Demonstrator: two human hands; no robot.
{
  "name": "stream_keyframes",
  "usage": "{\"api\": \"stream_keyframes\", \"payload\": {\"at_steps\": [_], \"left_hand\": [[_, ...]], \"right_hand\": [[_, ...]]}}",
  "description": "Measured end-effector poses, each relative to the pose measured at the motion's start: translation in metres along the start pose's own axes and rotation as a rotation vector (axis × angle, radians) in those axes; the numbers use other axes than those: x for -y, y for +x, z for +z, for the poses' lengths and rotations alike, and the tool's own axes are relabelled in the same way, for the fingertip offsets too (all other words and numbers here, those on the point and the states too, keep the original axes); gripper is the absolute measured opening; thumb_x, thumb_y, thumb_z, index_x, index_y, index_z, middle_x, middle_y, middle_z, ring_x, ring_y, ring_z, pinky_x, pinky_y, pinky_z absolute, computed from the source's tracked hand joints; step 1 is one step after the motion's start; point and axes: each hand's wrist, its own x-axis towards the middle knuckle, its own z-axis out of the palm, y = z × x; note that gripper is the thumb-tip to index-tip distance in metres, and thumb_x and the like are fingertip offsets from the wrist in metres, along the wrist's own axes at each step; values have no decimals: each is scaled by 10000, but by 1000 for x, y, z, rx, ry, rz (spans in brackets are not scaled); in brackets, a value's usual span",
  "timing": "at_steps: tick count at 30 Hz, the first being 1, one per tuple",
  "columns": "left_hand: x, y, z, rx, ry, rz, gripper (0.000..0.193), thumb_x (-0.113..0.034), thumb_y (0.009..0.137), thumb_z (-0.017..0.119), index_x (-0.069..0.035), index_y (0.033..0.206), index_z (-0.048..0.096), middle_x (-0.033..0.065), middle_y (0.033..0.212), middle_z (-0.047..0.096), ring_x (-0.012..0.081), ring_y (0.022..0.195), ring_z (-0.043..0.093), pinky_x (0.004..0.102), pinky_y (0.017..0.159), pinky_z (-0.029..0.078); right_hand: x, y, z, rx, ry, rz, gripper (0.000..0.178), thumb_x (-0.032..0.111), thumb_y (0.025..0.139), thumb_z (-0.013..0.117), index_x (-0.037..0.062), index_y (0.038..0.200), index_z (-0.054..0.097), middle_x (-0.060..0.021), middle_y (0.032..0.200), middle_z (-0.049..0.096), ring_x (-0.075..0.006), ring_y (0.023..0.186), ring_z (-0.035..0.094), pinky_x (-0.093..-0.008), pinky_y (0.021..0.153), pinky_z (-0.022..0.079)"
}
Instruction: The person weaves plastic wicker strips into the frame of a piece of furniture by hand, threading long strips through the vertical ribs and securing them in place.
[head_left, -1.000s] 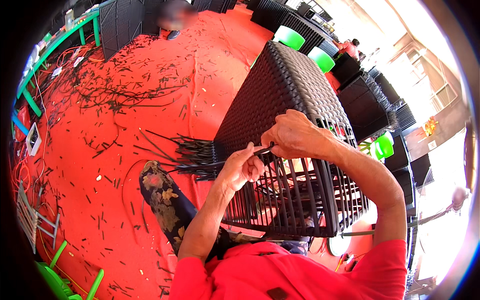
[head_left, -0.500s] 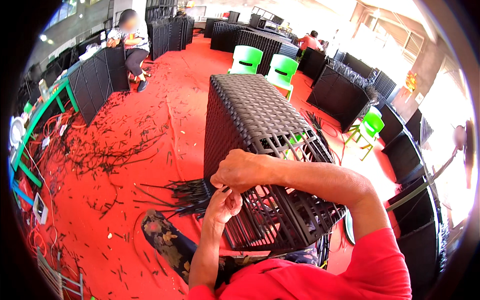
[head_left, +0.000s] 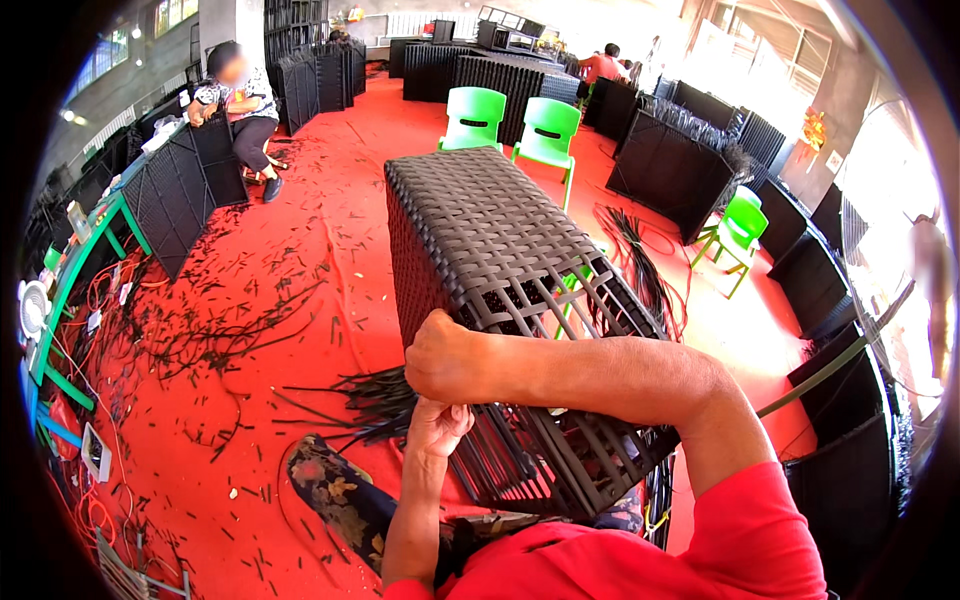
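Observation:
A large box-shaped frame of woven black strips (head_left: 480,215) stands tilted in front of me. Its upper and far faces are closely woven, while the near end shows bare parallel strips (head_left: 530,455) over an open lattice. My right arm reaches across that end. My right hand (head_left: 443,358) is closed in a fist at the box's left near edge. Just below and touching it is my left hand (head_left: 438,427), its fingers curled in. Whatever the fingers pinch is hidden by the hands. Loose black strips (head_left: 370,405) fan out from the box's left side.
Two green chairs (head_left: 474,118) stand beyond the box, and another green chair (head_left: 738,235) is at the right. Black panels (head_left: 670,180) line the right side. At the left, a person (head_left: 240,110) sits near a green-framed bench (head_left: 80,260). Strip scraps litter the red floor.
My view has shifted slightly, and the box sits a little more to the left. My right hand has turned and come lower over the left hand, covering the dark strip seen between them before.

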Motion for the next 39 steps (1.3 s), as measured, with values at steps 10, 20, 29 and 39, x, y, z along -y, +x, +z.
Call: {"api": "stream_keyframes", "payload": {"at_steps": [10, 20, 29, 39], "left_hand": [[-12, -1, 3, 81, 122, -89, 92, -113, 802, 575, -22, 808, 568, 114, 529, 553, 168, 341, 473, 249, 300, 343], [-21, -7, 10, -122, 391, 4, 103, -117, 767, 632, -31, 730, 588, 104, 600, 579, 167, 433, 520, 245, 352, 396], [-13, -2, -5, -204, 371, 9, 55, -65, 766, 613, -45, 719, 590, 91, 643, 589, 184, 477, 537, 280, 417, 408], [-12, -4, -12, -194, 302, -18, 124, -180, 817, 598, -64, 788, 562, 36, 695, 579, 136, 559, 544, 232, 468, 405]], "right_hand": [[0, 17, -8, 381, 44, 11, 134, 240, 624, 601, 127, 667, 658, -23, 680, 630, -177, 627, 609, -322, 476, 403], [1, 16, -8, 421, 70, 21, 138, 242, 635, 602, 132, 686, 668, -24, 691, 637, -187, 651, 618, -328, 488, 421], [-2, 15, -5, 426, 93, 35, 142, 243, 644, 602, 137, 703, 678, -26, 700, 644, -195, 673, 627, -333, 498, 438], [-15, 2, -16, 244, 59, 31, 90, 165, 652, 580, 105, 641, 647, -74, 622, 619, -215, 611, 631, -329, 463, 476]]}}
